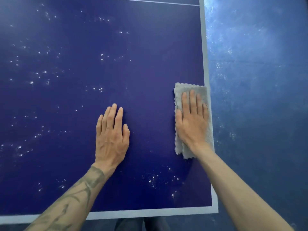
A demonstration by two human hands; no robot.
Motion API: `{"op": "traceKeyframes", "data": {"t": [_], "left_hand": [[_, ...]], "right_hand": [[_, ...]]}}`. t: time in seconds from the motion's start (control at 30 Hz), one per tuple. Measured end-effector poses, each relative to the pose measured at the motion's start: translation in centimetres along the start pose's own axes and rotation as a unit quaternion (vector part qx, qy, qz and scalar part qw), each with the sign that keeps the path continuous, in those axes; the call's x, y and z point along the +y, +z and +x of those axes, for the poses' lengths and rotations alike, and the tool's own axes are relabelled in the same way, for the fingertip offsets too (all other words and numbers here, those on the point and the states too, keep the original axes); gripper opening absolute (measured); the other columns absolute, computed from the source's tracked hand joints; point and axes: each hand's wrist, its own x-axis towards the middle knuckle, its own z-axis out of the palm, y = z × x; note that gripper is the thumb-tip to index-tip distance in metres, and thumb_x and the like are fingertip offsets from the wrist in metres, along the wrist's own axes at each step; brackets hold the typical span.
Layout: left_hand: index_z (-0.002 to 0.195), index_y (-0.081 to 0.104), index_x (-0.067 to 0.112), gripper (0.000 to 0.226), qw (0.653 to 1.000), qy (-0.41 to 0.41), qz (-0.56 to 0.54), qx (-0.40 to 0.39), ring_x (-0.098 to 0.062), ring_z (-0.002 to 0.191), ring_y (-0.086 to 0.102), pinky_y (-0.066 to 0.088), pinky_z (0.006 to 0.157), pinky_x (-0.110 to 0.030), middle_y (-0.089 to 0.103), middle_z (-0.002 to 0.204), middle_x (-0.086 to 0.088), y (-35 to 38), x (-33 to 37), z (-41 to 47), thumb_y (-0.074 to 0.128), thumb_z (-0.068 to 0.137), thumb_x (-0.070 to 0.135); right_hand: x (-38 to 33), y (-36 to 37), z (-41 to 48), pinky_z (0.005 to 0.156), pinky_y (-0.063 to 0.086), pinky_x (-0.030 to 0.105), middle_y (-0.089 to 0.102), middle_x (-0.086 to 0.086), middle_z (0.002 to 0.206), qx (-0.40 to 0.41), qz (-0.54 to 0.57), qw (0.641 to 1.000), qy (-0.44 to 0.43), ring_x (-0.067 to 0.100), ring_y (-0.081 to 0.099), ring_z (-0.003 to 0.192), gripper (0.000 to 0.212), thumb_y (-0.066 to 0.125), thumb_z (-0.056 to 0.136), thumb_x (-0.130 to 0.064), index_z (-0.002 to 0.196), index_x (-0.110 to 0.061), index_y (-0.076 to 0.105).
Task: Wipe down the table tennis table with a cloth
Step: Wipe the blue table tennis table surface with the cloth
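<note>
The table tennis table (150,67) is dark blue with pale border lines and fills most of the view. White specks are scattered over its left half and near the front right corner. A folded grey cloth (190,88) lies at the table's right edge. My right hand (191,120) presses flat on the cloth, fingers pointing away from me. My left hand (111,135) rests flat on the bare table surface to the left of the cloth, fingers together, holding nothing.
The table's right edge line (205,52) and front edge line (150,213) mark its corner at lower right. Beyond the right edge lies a scuffed blue floor (258,80). A thin white line (150,1) crosses the table at the top.
</note>
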Motion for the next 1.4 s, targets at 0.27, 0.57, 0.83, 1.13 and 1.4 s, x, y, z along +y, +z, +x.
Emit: {"op": "traceKeyframes", "data": {"t": [0.27, 0.57, 0.83, 1.13, 1.4], "left_hand": [[0.162, 0.035, 0.007, 0.056, 0.998, 0.038, 0.047, -0.011, -0.03, 0.16, 0.024, 0.016, 0.132, -0.049, 0.026, 0.172, -0.012, 1.5, 0.1, -3.7, 0.033, 0.11, 0.027], [0.16, 0.04, 0.008, 0.056, 1.0, 0.025, 0.015, 0.0, -0.03, 0.159, 0.026, 0.016, 0.132, -0.049, 0.031, 0.17, -0.011, 1.5, 0.0, -3.8, 0.038, 0.107, 0.026], [0.16, 0.04, 0.007, 0.056, 1.0, 0.017, 0.006, -0.006, -0.029, 0.16, 0.025, 0.016, 0.132, -0.049, 0.032, 0.17, -0.012, 1.0, 0.4, -3.7, 0.04, 0.107, 0.024], [0.161, 0.038, 0.008, 0.056, 1.0, 0.023, 0.01, -0.005, -0.029, 0.16, 0.025, 0.017, 0.131, -0.049, 0.031, 0.17, -0.012, 0.8, 0.3, -3.8, 0.038, 0.107, 0.026], [0.162, 0.036, 0.009, 0.056, 0.999, 0.032, 0.014, -0.011, -0.029, 0.16, 0.023, 0.015, 0.132, -0.049, 0.029, 0.171, -0.012, 0.9, -0.1, -3.9, 0.036, 0.109, 0.027]], "right_hand": [[-2.9, 2.9, -7.0, 0.133, 0.01, 0.047, 0.007, 0.002, 0.179, -0.001, 0.007, 0.978, -0.209, 0.022, 0.004, 0.165, 0.067, 0.035, 0.108, -0.038, 0.171, -0.022, 0.016], [-3.6, 2.7, -4.2, 0.133, 0.002, 0.048, -0.003, 0.004, 0.179, 0.029, 0.034, 0.998, -0.035, 0.023, -0.004, 0.165, 0.069, 0.027, 0.109, -0.041, 0.171, -0.021, 0.005], [2.3, 2.6, -9.8, 0.134, 0.009, 0.047, 0.003, 0.0, 0.179, 0.01, -0.008, 0.991, -0.13, 0.018, 0.001, 0.165, 0.067, 0.03, 0.109, -0.039, 0.171, -0.023, 0.012], [-4.1, 3.7, -9.3, 0.133, 0.008, 0.05, 0.004, 0.005, 0.179, 0.023, 0.021, 0.995, -0.096, 0.024, 0.0, 0.165, 0.07, 0.032, 0.107, -0.041, 0.171, -0.019, 0.013], [2.3, 2.3, -11.6, 0.133, 0.007, 0.049, 0.0, 0.0, 0.179, 0.015, -0.013, 1.0, 0.016, 0.019, -0.002, 0.165, 0.069, 0.023, 0.107, -0.042, 0.171, -0.023, 0.007]]}}
